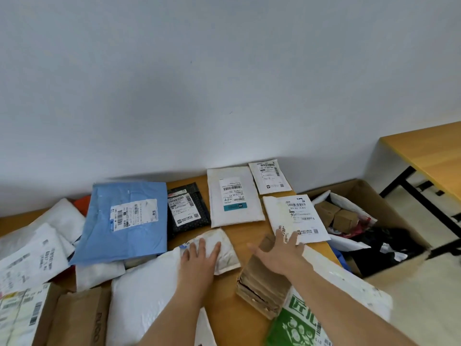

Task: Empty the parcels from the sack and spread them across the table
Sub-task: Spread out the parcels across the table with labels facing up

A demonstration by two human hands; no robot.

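Note:
Several parcels lie on the wooden table (245, 236). My left hand (199, 254) rests flat, fingers straight, on a worn white padded envelope (224, 253). My right hand (279, 253) is spread open above a brown paper parcel (262, 280), its fingertips reaching a white labelled envelope (296, 216). Further back lie a blue mailer (124, 221), a black dotted pouch (185, 211), a white padded mailer (234, 198) and a small white envelope (270, 177). No sack is in view.
An open cardboard box (361, 221) full of packaging stands at the table's right end. A second wooden table (429, 151) is at far right. White mailers (40, 248) pile up at left, a green-and-white bag (306, 323) lies near right, and the wall is right behind.

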